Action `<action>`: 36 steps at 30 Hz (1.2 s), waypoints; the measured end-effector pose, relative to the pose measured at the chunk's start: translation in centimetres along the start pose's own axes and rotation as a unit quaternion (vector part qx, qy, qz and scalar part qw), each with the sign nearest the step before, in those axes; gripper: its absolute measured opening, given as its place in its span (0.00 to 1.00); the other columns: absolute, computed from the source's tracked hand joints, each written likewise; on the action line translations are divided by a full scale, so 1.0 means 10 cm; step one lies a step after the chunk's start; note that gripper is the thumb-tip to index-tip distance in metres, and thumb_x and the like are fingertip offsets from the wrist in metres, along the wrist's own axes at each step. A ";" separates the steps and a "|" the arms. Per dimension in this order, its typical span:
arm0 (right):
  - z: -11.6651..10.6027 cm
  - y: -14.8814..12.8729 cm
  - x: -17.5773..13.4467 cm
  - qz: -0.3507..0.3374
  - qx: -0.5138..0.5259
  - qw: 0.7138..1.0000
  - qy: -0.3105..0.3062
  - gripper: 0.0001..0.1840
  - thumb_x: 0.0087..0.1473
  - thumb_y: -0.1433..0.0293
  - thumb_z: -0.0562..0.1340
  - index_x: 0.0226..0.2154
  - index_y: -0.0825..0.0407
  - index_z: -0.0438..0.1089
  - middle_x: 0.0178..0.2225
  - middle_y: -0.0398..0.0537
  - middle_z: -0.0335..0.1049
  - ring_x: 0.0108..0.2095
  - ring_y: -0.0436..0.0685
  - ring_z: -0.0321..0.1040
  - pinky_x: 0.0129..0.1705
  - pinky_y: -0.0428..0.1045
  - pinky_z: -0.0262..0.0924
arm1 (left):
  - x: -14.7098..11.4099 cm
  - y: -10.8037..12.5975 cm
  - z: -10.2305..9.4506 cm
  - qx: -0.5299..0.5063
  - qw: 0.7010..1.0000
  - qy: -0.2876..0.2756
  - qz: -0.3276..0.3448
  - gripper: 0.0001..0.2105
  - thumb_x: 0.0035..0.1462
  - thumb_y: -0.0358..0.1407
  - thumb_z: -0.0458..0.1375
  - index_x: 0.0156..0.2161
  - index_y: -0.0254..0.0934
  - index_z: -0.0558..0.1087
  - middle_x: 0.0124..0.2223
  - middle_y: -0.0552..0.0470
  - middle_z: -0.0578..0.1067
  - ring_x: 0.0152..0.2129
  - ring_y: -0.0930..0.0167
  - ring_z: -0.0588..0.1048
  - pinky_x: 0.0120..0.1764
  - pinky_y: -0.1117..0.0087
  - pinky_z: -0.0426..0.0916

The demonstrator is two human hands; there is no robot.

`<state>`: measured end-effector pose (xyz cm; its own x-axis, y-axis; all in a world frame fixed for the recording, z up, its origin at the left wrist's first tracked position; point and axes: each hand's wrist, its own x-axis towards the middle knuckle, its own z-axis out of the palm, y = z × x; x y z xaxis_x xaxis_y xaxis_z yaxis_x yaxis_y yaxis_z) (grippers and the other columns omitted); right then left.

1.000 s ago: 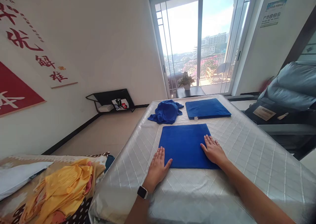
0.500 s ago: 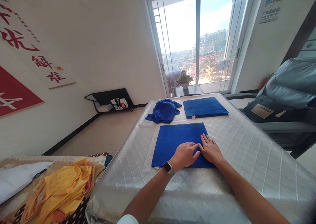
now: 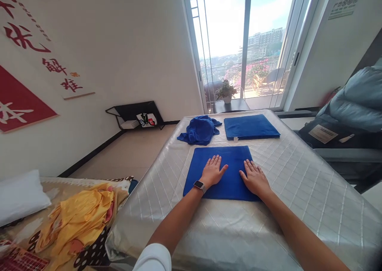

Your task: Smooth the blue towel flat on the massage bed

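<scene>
A folded blue towel [image 3: 229,155] lies flat near the front of the silver quilted mattress cover [image 3: 167,183]. My left hand [image 3: 213,171], with a watch on its wrist, rests palm down on the towel's left-middle part, fingers spread. Flat on the right edge of the same towel is my right hand [image 3: 254,176], its fingers stretched out. Neither hand grips anything. Behind lies a second folded blue towel [image 3: 252,125] with a small white tag at its front edge. To its left sits a crumpled blue towel [image 3: 201,131] in a loose heap.
Yellow cloth [image 3: 83,215] and a white pillow [image 3: 22,197] lie on a patterned cover at lower left. A grey padded chair [image 3: 343,153] stands close on the right. Beyond the far edge are a potted plant [image 3: 227,94] and a sliding glass door [image 3: 221,36].
My left hand has moved left across the towel, away from my right hand, and its fingers have straightened out. My right hand stays at the right edge. The view has shifted slightly.
</scene>
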<state>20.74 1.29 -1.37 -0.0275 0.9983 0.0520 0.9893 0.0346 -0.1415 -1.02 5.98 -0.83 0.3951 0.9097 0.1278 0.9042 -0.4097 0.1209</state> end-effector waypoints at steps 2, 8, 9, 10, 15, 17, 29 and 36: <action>0.00 0.00 0.00 -0.001 0.002 1.000 -0.001 0.37 0.67 0.56 0.42 0.70 0.60 0.47 0.71 0.52 0.42 0.71 0.60 0.37 0.70 0.59 0.35 | -0.07 -0.32 -0.05 0.008 0.998 -0.009 -0.055 0.37 0.68 0.56 0.29 0.70 0.32 0.52 0.71 0.44 0.52 0.69 0.63 0.48 0.68 0.57 0.44; 0.02 0.02 0.02 0.001 -0.014 1.000 -0.008 0.37 0.66 0.55 0.41 0.70 0.59 0.47 0.72 0.51 0.40 0.71 0.60 0.37 0.70 0.59 0.36 | -0.26 -0.88 -0.09 -0.003 0.988 0.008 -0.157 0.38 0.68 0.56 0.31 0.69 0.27 0.51 0.71 0.37 0.51 0.68 0.59 0.50 0.67 0.56 0.47; 0.02 0.03 0.02 0.001 -0.015 1.000 -0.009 0.37 0.66 0.55 0.40 0.70 0.59 0.47 0.72 0.51 0.40 0.71 0.60 0.36 0.70 0.59 0.36 | -0.27 -0.90 -0.09 -0.009 0.988 0.011 -0.157 0.38 0.68 0.56 0.31 0.69 0.27 0.51 0.71 0.36 0.51 0.68 0.59 0.50 0.66 0.56 0.48; 0.03 0.04 0.03 0.003 -0.015 1.000 -0.010 0.37 0.66 0.55 0.40 0.70 0.59 0.47 0.72 0.51 0.40 0.71 0.59 0.36 0.70 0.58 0.36 | -0.27 -0.90 -0.08 -0.014 0.988 0.014 -0.155 0.38 0.68 0.56 0.32 0.69 0.26 0.52 0.71 0.36 0.51 0.68 0.59 0.51 0.66 0.56 0.47; 0.05 0.03 0.03 0.002 -0.027 1.000 -0.011 0.37 0.66 0.55 0.39 0.70 0.57 0.46 0.72 0.50 0.40 0.71 0.59 0.36 0.70 0.59 0.36 | -0.26 -0.87 -0.09 -0.026 0.988 0.016 -0.153 0.37 0.68 0.55 0.34 0.69 0.26 0.52 0.71 0.35 0.51 0.68 0.58 0.51 0.66 0.56 0.47; 0.05 0.02 0.03 0.007 -0.040 0.999 -0.019 0.37 0.67 0.55 0.39 0.70 0.57 0.44 0.72 0.50 0.38 0.71 0.59 0.35 0.70 0.59 0.36 | -0.26 -0.87 -0.10 -0.026 0.988 0.015 -0.148 0.37 0.68 0.55 0.34 0.69 0.26 0.51 0.71 0.34 0.51 0.68 0.58 0.51 0.66 0.56 0.47; -0.30 0.20 0.47 -0.006 -0.063 0.997 -0.035 0.37 0.67 0.55 0.39 0.70 0.57 0.47 0.71 0.53 0.43 0.70 0.62 0.41 0.68 0.62 0.41 | -0.25 -0.92 -0.13 -0.040 0.989 0.018 -0.139 0.36 0.69 0.54 0.36 0.68 0.25 0.54 0.71 0.34 0.52 0.67 0.58 0.53 0.66 0.57 0.48; -0.07 0.21 1.02 -0.017 -0.016 1.000 -0.013 0.38 0.67 0.56 0.38 0.70 0.64 0.44 0.71 0.56 0.40 0.71 0.59 0.36 0.69 0.56 0.37 | -0.24 -0.96 -0.15 -0.051 0.989 0.018 -0.134 0.35 0.69 0.54 0.37 0.68 0.27 0.54 0.71 0.35 0.52 0.67 0.59 0.53 0.66 0.58 0.49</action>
<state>22.61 11.56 -0.42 -0.0639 0.9975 0.0302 0.9919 0.0668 -0.1082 -10.87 7.57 -0.84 0.1350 0.9845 0.1119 0.9540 -0.1597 0.2539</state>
